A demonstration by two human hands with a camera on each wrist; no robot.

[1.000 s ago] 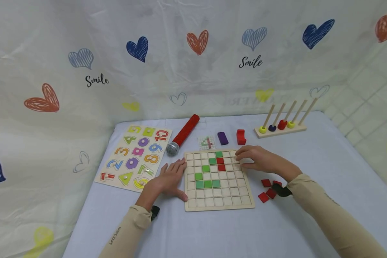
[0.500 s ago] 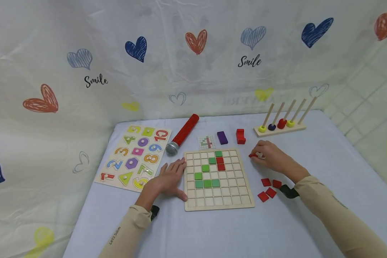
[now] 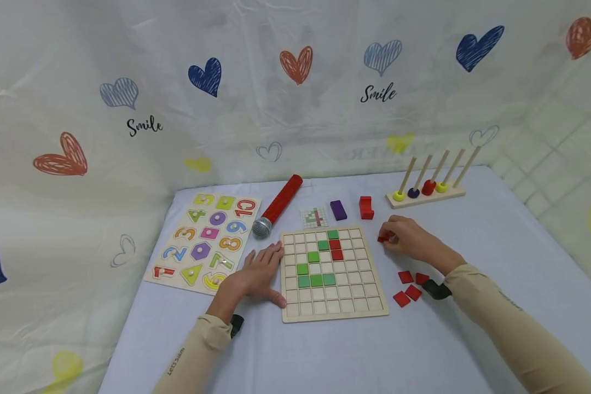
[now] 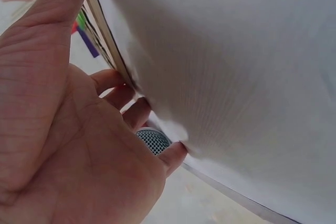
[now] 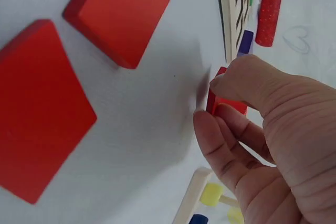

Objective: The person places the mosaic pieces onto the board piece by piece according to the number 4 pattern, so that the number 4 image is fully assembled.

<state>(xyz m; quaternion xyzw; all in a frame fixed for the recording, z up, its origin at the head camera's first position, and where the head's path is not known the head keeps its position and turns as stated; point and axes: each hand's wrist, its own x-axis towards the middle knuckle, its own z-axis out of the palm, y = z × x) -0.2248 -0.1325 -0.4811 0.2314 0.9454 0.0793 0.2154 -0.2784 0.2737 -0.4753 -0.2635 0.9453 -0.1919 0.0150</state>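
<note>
A wooden grid board (image 3: 315, 312) lies on the table, with green tiles (image 3: 316, 280) and two red ones (image 3: 336, 255) set in some of its squares. My left hand (image 3: 260, 276) rests along the board's left edge, fingers spread and thumb at the lower corner. Just off the board's upper right side, my right hand (image 3: 407, 239) pinches a red tile (image 5: 231, 104) between thumb and fingertips. In the head view most of that tile is hidden by the fingers. Several loose red tiles (image 3: 401, 299) lie nearer, below the right wrist.
Left of the board is a number puzzle (image 3: 200, 250), with a red microphone (image 3: 280, 202) beside it. Behind the board lie a small pattern card (image 3: 314, 217), a purple block (image 3: 338, 210) and a red block (image 3: 366, 208). A pegged bead stand (image 3: 426, 197) stands at the back right.
My right hand has moved from the board's upper right edge a little to the right, off the board, and a red tile now shows in its fingers. The left hand has stayed put.
</note>
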